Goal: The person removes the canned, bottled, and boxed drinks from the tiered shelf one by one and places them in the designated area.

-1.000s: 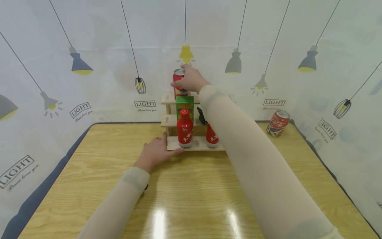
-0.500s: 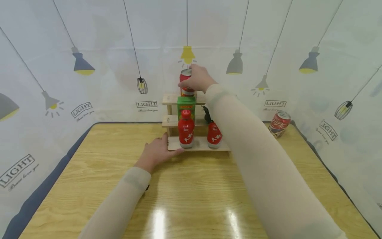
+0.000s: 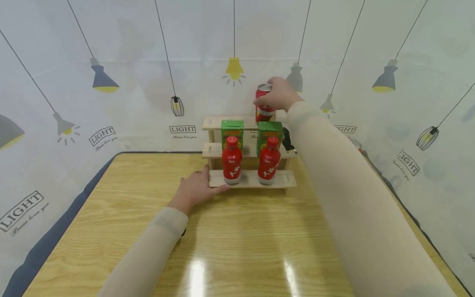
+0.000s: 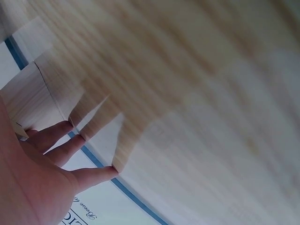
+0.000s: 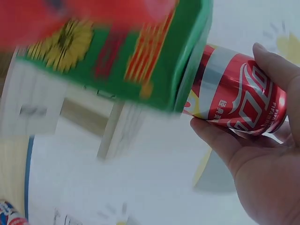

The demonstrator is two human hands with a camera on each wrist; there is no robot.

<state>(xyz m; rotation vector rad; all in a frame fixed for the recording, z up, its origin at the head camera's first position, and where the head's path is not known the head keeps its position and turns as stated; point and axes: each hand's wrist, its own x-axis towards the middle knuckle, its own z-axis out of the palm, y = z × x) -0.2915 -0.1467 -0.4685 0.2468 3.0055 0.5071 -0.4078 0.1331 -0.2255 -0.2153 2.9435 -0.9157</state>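
Right hand: the right hand [image 3: 280, 95] grips the cola can near its upper end, thumb on one side and fingers curled round the other.
Cola can: the red cola can [image 5: 239, 91] is upright at the top tier, toward its right end, behind the right carton. The carton hides its base, so I cannot tell whether it touches the board.
Left hand: the left hand [image 3: 194, 189] lies at the lower left corner of the wooden rack [image 3: 248, 178], thumb along the front edge of the bottom tier. The left wrist view shows three fingers straight and spread, their tips on the tabletop [image 3: 237, 239].
Rack: three pale wood tiers, stepped upward and back, standing near the backdrop [image 3: 133, 49].
Middle tier: the left carton [image 3: 231, 131] and the right carton [image 3: 270, 130], both green and upright, well apart.
Bottom tier: the left bottle [image 3: 231, 166] and the right bottle [image 3: 269, 166], red with red caps, each upright in front of a carton.
Second can: another can [image 3: 357, 144] is toward the table's back right corner, mostly hidden by the right sleeve [image 3: 356, 181].
Backdrop: white, printed with hanging lamps and the word LIGHT.
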